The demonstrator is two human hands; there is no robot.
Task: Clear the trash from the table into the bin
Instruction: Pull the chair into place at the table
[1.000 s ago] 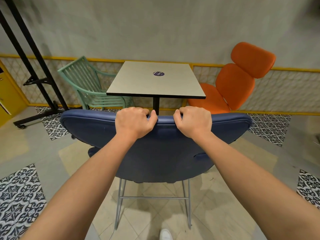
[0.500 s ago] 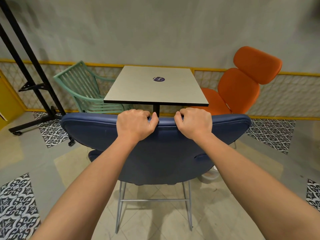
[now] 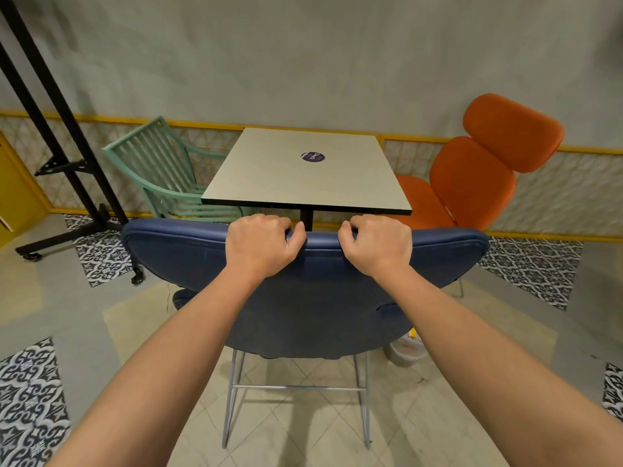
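A square grey table (image 3: 269, 176) stands against the wall, bare except for a round dark sticker (image 3: 313, 157). No trash shows on it. In front of it stands a blue chair (image 3: 303, 298) with its back toward me. My left hand (image 3: 258, 246) and my right hand (image 3: 377, 246) both grip the top edge of the chair's backrest, fingers curled over it. A small grey bin (image 3: 406, 352) stands on the floor to the right, partly hidden behind the chair.
A green slatted chair (image 3: 158, 173) sits left of the table and an orange padded chair (image 3: 472, 176) on its right. A black wheeled stand (image 3: 60, 153) rises at the far left beside a yellow cabinet (image 3: 17, 197). Patterned tiles dot the floor.
The blue chair has moved closer to the table with both hands on it. The view has shifted forward, and the bin has come into sight at the chair's right.
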